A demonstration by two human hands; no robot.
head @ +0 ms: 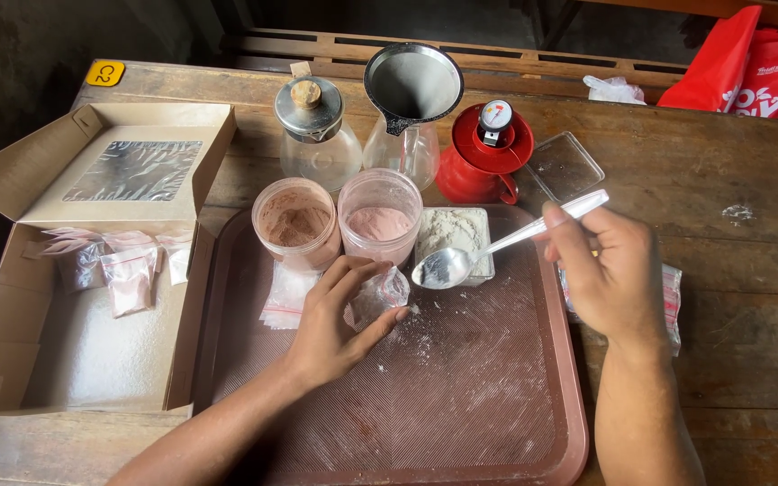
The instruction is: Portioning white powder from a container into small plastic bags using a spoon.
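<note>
- Table (pixel 731 297): worn wooden planks, carrying everything below.
- Tray (pixel 461 396): brown, ribbed, at the near edge of the table, dusted with spilt white powder near its middle.
- Box (pixel 92 360): open cardboard, at the table's left edge beside the tray; several small filled bags (pixel 128 274) lie at its far end, and its raised lid has a foil window.
- Red kettle (pixel 483 162): just beyond the tray's far edge, a dial on its lid. Left of it stand a glass carafe with a mesh filter (pixel 411 85) and a lidded glass jar (pixel 317 135).
- Clear lid (pixel 565 166): flat on the table, right of the kettle.
- Two round tubs at the tray's far edge: the left tub (pixel 295 220) holds brown powder, the pink tub (pixel 378 220) pink powder.
- Square tub (pixel 456 236): right of them, holding off-white powder.
- Left hand (pixel 335 319): on the tray in front of the tubs, thumb and fingers pinching a small clear bag (pixel 387 292) upright.
- Right hand (pixel 605 274): over the tray's right edge, fingers closed around a spoon (pixel 447 265) handle; the bowl, dusted with powder, hovers at the square tub's near side, just beside the bag.
- Empty bags (pixel 285 297): stacked on the tray left of the left hand.
</note>
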